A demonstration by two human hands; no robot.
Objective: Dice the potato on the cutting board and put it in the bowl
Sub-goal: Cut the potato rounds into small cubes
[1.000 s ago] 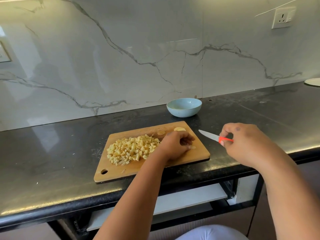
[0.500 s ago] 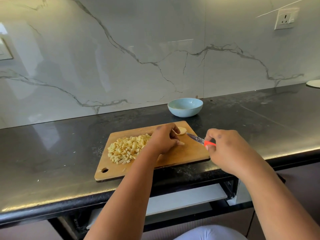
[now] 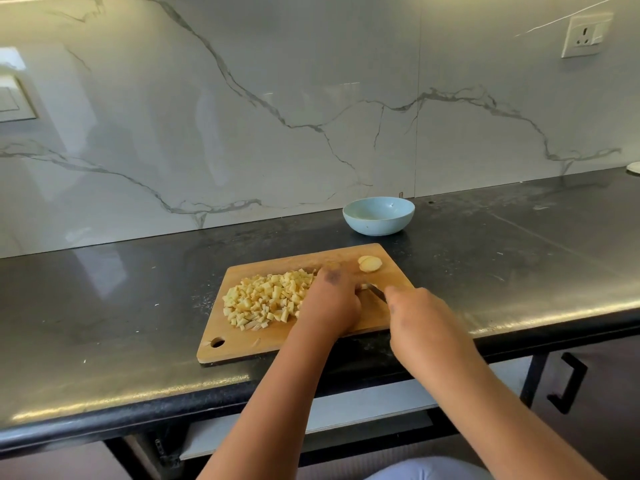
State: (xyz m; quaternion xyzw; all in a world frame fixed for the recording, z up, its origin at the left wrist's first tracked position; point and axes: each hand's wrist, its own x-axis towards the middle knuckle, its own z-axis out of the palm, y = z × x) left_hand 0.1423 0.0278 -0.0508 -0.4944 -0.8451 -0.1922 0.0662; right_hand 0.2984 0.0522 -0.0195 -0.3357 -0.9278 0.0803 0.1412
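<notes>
Dicing is nearly through, judging by the heap of potato cubes (image 3: pixel 268 301) spread over the nine-o'clock half of the cutting board (image 3: pixel 263 344). The left hand (image 3: pixel 330 306) lies curled over a small piece that it mostly hides, so what it pins cannot be made out clearly; the right hand (image 3: pixel 420 320) is clenched around the knife (image 3: pixel 375 292), whose blade points toward ten o'clock and meets the left fingertips. To finish this cut well, the left fingertips should stay tucked back from the edge and the blade should come straight down in even strokes. One uncut potato end (image 3: pixel 370 264) sits at about one o'clock from the left hand, near but apart from it. The bowl (image 3: pixel 378 216) stands on the counter (image 3: pixel 121 306) at twelve o'clock beyond the board, seemingly empty.
</notes>
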